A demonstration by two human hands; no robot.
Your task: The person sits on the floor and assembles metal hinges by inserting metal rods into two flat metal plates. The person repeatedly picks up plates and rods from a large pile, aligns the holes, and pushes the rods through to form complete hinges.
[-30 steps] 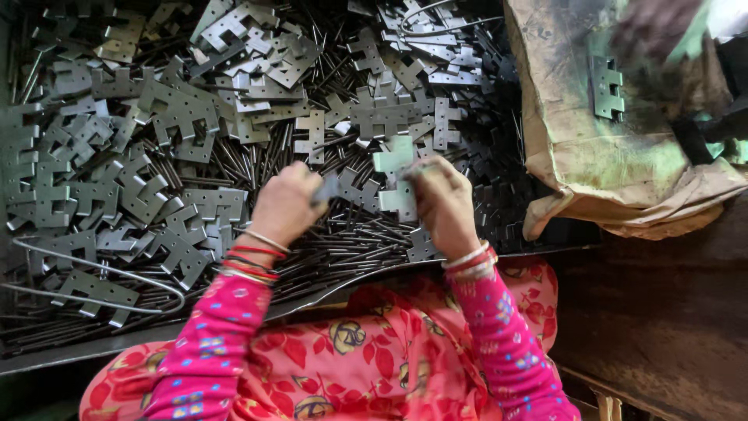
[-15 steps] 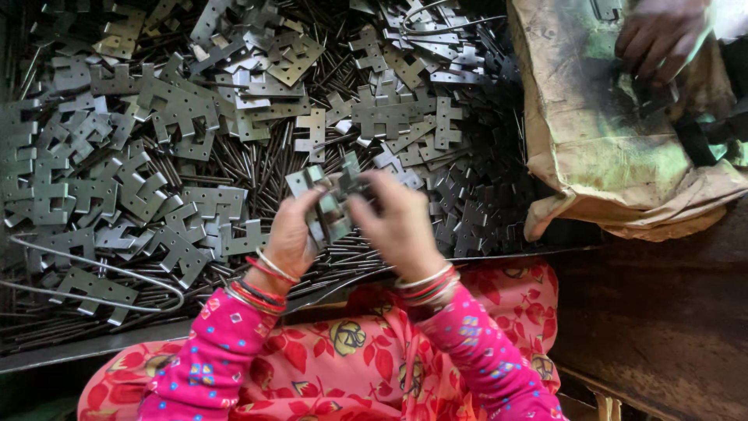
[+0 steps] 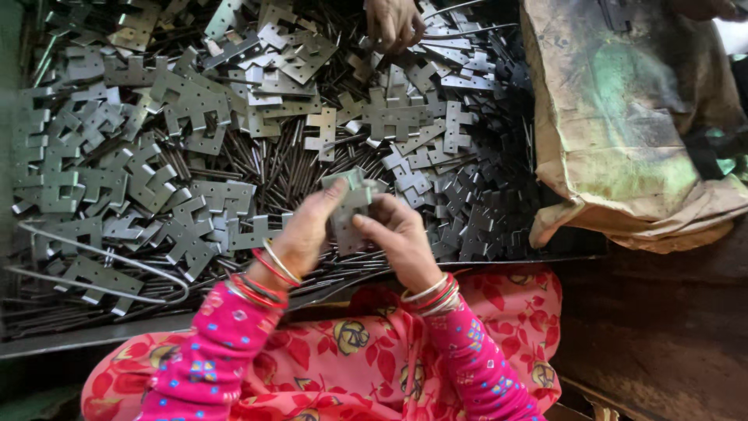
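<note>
- The tray [image 3: 47,335] lay heaped with grey hinge leaves [image 3: 187,101] and thin pins [image 3: 273,164]; a worn brown sack [image 3: 623,125] slumped at its right.
- A co-worker's hand [image 3: 393,23], over the sack half a second earlier, now dug into the pile's far edge.
- The left hand [image 3: 300,234] and right hand [image 3: 401,238] had drawn together, both pinching one hinge piece [image 3: 351,206] above the tray's near edge, so fitting seemed underway.
</note>
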